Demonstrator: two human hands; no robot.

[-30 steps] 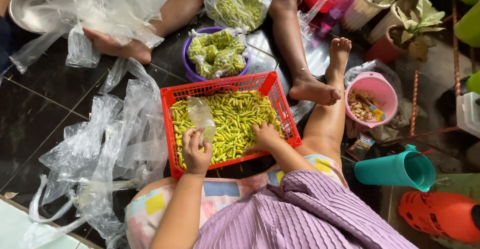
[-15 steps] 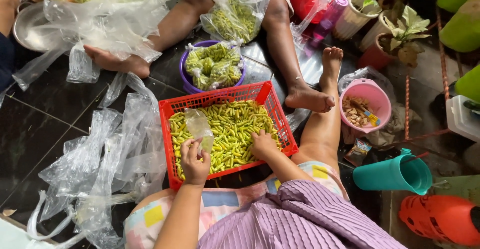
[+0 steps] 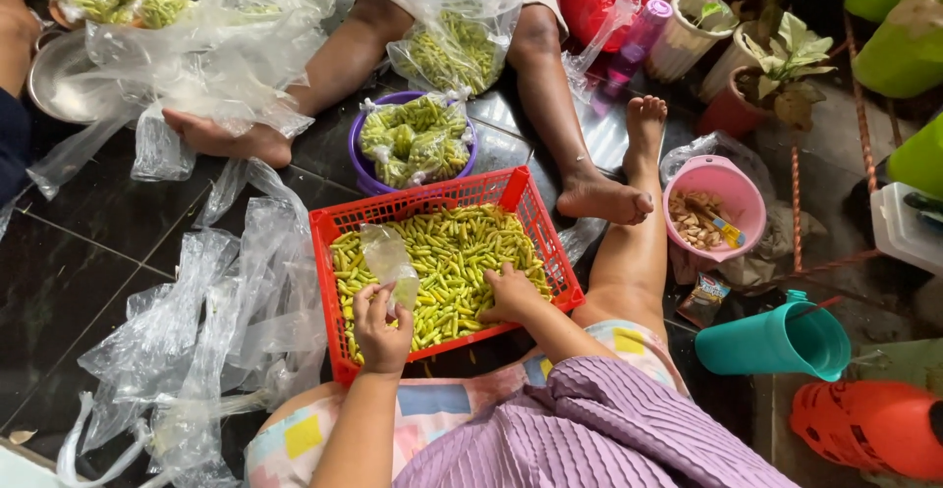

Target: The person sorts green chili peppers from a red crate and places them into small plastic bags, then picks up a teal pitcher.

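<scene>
The left hand [image 3: 381, 323] is closed on the lower end of a small clear plastic bag [image 3: 388, 260], pinching it between the fingers so that the bag stands up over the chillies. The right hand [image 3: 511, 292] lies with the palm down on the heap of green chillies [image 3: 447, 252], the fingers bent into them; whether it grips any I cannot tell. The chillies fill a red plastic basket [image 3: 521, 193] that sits on the dark tiled floor [image 3: 59, 282], right in front of the person's knees.

At 12 o'clock from the basket, just beside its far rim, a purple bowl [image 3: 356, 154] holds several filled and tied bags of chillies [image 3: 413, 139]. At 9 o'clock from the basket a loose pile of empty clear bags [image 3: 196, 331] is spread on the floor. At 3 o'clock, beyond the person's stretched leg, stands a pink bowl [image 3: 732, 189] with brownish bits in it, and at about 4 o'clock a teal plastic jug [image 3: 766, 343] lies on its side. Another person sits opposite, at 12 o'clock, with bare feet near the purple bowl and a bigger bag of chillies [image 3: 457, 46] on the lap.
</scene>
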